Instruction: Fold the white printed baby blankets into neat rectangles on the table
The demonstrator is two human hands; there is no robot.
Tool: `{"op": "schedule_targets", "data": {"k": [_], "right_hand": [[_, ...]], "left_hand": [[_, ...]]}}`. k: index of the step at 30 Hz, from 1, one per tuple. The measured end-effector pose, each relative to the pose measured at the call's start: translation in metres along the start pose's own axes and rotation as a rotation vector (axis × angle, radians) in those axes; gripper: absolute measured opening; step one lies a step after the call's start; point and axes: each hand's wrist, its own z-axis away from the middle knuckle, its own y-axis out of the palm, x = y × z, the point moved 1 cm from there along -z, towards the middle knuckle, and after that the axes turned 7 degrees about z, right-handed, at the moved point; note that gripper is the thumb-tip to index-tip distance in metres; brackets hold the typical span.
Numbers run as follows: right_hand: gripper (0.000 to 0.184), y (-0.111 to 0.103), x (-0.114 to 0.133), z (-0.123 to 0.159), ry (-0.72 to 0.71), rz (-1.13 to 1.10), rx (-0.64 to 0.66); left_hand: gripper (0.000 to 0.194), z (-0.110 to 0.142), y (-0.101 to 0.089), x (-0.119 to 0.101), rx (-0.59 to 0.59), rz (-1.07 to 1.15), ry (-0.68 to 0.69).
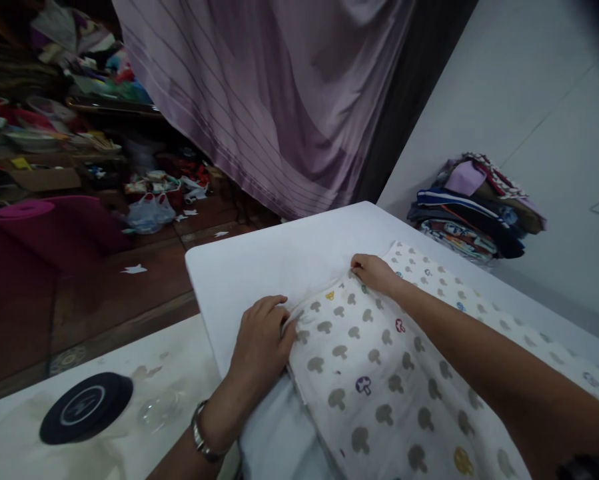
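Observation:
A thin white cloth (pixel 379 373) printed with grey mushrooms and a few coloured ones lies spread over a white board-like surface (pixel 279 247). At its far left corner is my left hand (pixel 264 337), wearing a metal watch, its thumb and fingers closed on the fabric. My right hand (pixel 376 275) pinches the far edge further right, fingertips pressed together. Between the two hands the edge runs slightly wrinkled. My right forearm crosses over the cloth and hides part of it. Whether the cloth is a garment or a sheet, I cannot tell.
A dark round object (pixel 86 408) and a clear plastic piece (pixel 159 410) lie on the lower white surface at left. Folded clothes (pixel 472 207) are stacked against the wall. A purple curtain (pixel 279 100) hangs behind. Pink rolled mats (pixel 54 233) and a plastic bag (pixel 150 213) stand left.

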Motion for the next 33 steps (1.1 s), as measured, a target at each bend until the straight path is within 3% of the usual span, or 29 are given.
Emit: {"op": "schedule_targets", "data": {"k": [7,12,20,25,29,33], "right_hand": [[0.008,0.0,0.002,0.004,-0.012,-0.006,-0.035],[0.016,0.0,0.013,0.009,-0.019,-0.047,0.026],[0.017,0.005,0.026,0.015,-0.367,-0.17,0.079],[0.02,0.008,0.027,0.017,-0.435,-0.143,0.121],[0.013,0.007,0.033,0.017,-0.431,-0.145,0.144],[0.009,0.01,0.044,0.012,-0.287,-0.121,0.033]], "left_hand": [[0.014,-0.001,-0.004,0.002,-0.04,-0.008,-0.186],[0.015,-0.002,-0.004,0.001,-0.012,-0.065,-0.177],[0.016,-0.002,-0.004,0.001,-0.028,-0.063,-0.19],[0.016,-0.002,-0.003,0.001,-0.023,-0.05,-0.19],[0.016,-0.003,-0.003,0.002,-0.018,-0.026,-0.175],[0.013,-0.004,-0.002,0.002,-0.014,0.0,-0.156]]}}
